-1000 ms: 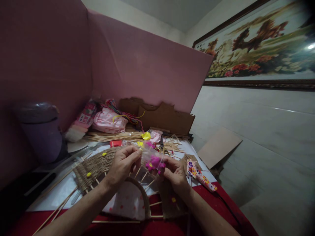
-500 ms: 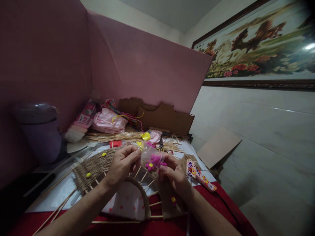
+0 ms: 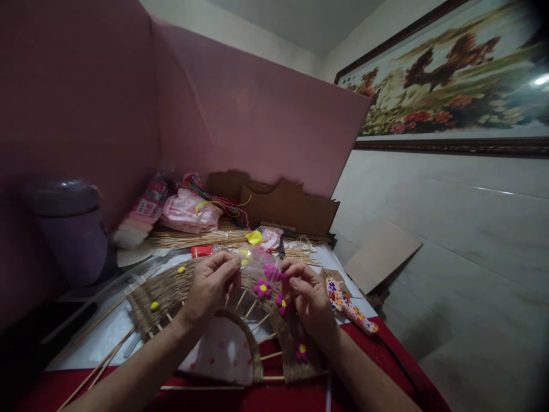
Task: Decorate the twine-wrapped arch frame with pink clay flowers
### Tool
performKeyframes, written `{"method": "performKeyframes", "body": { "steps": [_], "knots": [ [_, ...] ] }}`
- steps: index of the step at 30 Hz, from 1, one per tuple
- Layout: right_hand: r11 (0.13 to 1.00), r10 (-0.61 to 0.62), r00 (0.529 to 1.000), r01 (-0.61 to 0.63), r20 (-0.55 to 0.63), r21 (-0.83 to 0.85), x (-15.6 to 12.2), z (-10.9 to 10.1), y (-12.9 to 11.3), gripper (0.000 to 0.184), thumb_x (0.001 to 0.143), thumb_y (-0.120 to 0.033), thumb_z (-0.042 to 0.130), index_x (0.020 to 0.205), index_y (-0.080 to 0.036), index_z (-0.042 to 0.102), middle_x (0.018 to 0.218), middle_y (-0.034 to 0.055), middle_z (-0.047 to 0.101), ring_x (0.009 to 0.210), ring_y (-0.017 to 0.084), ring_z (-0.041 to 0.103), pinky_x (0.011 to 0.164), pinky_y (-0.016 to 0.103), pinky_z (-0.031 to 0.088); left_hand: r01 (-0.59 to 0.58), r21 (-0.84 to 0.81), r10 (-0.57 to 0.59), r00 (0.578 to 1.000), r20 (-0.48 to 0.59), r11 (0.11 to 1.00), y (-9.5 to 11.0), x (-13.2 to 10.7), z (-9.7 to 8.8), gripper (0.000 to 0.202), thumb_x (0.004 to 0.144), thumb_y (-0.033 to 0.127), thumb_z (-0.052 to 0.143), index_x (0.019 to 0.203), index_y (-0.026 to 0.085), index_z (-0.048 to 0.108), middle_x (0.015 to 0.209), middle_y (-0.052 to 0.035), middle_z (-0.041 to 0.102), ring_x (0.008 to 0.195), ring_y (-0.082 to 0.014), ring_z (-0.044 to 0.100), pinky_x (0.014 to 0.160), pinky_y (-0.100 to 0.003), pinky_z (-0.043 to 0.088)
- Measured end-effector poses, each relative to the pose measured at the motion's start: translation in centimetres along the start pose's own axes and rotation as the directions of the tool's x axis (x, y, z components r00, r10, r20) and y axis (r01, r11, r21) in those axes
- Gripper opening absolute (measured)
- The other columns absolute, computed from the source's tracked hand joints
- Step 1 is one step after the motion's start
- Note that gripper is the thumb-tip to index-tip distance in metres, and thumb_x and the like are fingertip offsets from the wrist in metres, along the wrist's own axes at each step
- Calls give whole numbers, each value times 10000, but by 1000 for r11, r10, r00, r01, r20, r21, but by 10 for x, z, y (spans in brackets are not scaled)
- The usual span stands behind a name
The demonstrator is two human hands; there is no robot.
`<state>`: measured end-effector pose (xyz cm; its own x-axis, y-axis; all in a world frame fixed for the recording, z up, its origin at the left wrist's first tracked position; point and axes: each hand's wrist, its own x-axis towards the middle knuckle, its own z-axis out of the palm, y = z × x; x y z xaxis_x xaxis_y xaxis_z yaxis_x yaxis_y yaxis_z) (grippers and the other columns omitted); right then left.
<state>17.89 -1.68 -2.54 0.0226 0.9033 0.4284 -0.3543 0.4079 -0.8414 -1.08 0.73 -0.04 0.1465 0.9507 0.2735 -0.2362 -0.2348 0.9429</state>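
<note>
Pink board (image 3: 257, 109): upright behind the work, taking up much of the view.
Red cloth (image 3: 206, 400): at the near edge, partly under a white sheet (image 3: 81, 355).
Twine arch (image 3: 171, 283): lying below both hands, woven over thin sticks (image 3: 271, 356).
Patterned tool (image 3: 347, 305): to the right, just beyond the right hand, trailing a dark cord.
Left hand (image 3: 213, 281): thumb and fingertips pinch the clear bag's left end.
Right hand (image 3: 311, 294): thumb and fingers closed at its right end — beside the magenta stuff.
Clear bag (image 3: 256, 260): between the hands, above the arch — magenta stuff (image 3: 271, 271) at its right.
Magenta flowers (image 3: 262, 288): three, yellow-centred, on the arch's right part.
Yellow dots (image 3: 182, 269): two, on its left part.
</note>
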Motion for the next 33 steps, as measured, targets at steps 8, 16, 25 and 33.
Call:
{"method": "performKeyframes", "body": {
  "steps": [8, 16, 25, 33],
  "knots": [
    [991, 30, 997, -19, 77, -135, -2, -2, 4, 194, 793, -318, 597, 936, -228, 692, 910, 23, 551, 490, 69, 483, 430, 217, 372, 18, -55, -16, 1000, 27, 998, 2, -1, 3, 282, 769, 395, 602, 626, 168, 514, 509, 27, 546, 427, -81, 465, 399, -188, 347],
    [850, -149, 968, 229, 200, -474, -4, 5, -1, 205, 860, -288, 553, 1000, -268, 701, 900, 38, 554, 858, 175, 532, 767, 307, 434, 191, -23, -184, 966, 180, 981, -8, -3, 9, 321, 702, 449, 680, 702, 137, 606, 546, -3, 599, 404, -73, 478, 391, -180, 365],
    [777, -154, 941, 303, 300, -552, -6, 4, 2, 184, 853, -256, 554, 998, -235, 665, 890, 39, 533, 849, 181, 514, 740, 301, 416, 212, -22, -203, 958, 203, 977, -7, -5, 12, 268, 686, 403, 695, 636, 145, 643, 479, -11, 571, 386, -77, 452, 389, -191, 324],
    [774, -190, 969, 248, 160, -583, -4, 4, 0, 92, 809, -203, 539, 780, -201, 626, 769, 15, 527, 713, 154, 500, 632, 269, 401, 168, 33, -171, 966, 196, 985, -6, -6, 11, 290, 713, 418, 661, 621, 145, 631, 477, -24, 600, 377, -87, 487, 387, -193, 360]
  ]
}}
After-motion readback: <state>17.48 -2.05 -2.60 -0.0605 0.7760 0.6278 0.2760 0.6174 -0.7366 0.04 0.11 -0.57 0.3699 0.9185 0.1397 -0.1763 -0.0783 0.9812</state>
